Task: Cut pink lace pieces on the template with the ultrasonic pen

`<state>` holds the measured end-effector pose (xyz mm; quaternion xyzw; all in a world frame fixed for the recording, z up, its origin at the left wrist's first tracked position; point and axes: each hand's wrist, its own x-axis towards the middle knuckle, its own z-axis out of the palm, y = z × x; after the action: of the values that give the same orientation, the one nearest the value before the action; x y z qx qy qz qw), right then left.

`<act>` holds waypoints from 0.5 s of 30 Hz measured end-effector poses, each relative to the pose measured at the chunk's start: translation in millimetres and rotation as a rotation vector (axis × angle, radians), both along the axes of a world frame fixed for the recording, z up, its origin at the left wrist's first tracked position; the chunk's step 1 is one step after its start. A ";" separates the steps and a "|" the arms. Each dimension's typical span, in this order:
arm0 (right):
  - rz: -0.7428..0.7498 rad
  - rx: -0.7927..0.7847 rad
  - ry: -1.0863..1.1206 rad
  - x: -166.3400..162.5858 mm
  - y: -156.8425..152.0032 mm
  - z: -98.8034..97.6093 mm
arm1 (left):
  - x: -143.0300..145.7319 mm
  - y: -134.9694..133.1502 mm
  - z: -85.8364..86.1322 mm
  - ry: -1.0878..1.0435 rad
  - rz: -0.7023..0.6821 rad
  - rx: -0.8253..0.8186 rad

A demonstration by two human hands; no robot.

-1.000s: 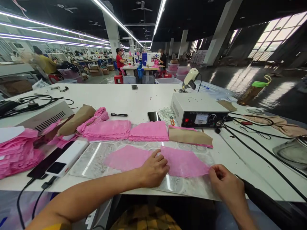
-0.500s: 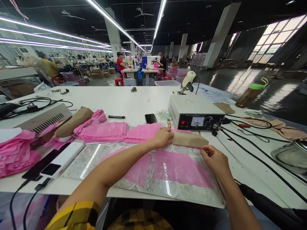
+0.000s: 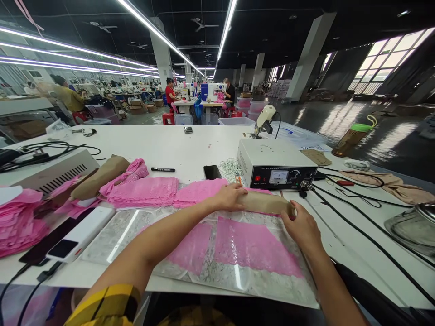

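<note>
A tan cardboard pattern piece (image 3: 267,203) lies on a thin pink stack just behind the glossy work plate (image 3: 125,237). My left hand (image 3: 230,197) grips its left end with curled fingers. My right hand (image 3: 301,226) pinches its right end. A piece of pink lace (image 3: 253,246) lies flat on the plate in front of both hands. Stacks of pink lace pieces (image 3: 142,192) sit to the left of my left hand.
A white control box with a dial (image 3: 277,164) stands behind the pattern, cables (image 3: 367,226) running right. A phone (image 3: 212,172), marker (image 3: 163,170), white power bank (image 3: 79,235), grey box (image 3: 56,170) and more pink stacks (image 3: 20,219) lie left. People work at distant tables.
Both hands left the pink lace on the plate and reached forward to the tan pattern piece, closing on its two ends. The lace stays flat.
</note>
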<state>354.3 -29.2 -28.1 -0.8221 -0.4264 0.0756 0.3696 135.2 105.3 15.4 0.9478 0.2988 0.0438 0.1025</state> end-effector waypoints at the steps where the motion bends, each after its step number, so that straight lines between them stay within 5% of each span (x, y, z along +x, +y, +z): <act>1: -0.016 -0.001 0.013 2.3 2.2 -1.4 | 1.1 -0.4 0.1 0.003 -0.009 -0.007; 9: -0.059 0.260 0.150 13.3 12.1 0.7 | 8.9 -6.6 -6.6 -0.067 -0.037 -0.013; 15: 0.042 0.497 0.386 -4.1 6.8 19.1 | 2.5 -20.6 2.8 -0.190 -0.051 0.067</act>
<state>350.2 -22.4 -9.0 -0.6680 -0.3710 0.1312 0.6316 137.7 84.7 18.2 0.9496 0.2618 0.1408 0.0996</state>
